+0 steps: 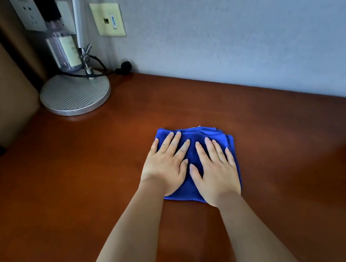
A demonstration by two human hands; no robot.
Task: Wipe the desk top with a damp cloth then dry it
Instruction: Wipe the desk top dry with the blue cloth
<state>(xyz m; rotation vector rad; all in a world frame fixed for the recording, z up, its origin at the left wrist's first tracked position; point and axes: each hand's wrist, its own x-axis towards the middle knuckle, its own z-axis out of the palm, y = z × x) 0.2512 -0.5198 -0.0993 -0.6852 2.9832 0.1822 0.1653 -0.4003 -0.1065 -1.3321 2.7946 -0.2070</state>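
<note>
A folded blue cloth (198, 132) lies flat on the reddish-brown wooden desk top (71, 171), a little right of the middle. My left hand (166, 163) presses palm-down on the cloth's left half, fingers spread. My right hand (215, 171) presses palm-down on its right half, fingers spread too. The two thumbs nearly meet over the cloth's middle. Neither hand grips the cloth; both rest flat on top of it. Most of the cloth is hidden under the hands.
A silver desk lamp with a round ribbed base (74, 96) stands at the desk's back left, its cable (100, 70) trailing beside it. A clear container (63, 47) sits behind the base. Wall sockets (28, 12) and a data plate (106, 20) are on the grey wall.
</note>
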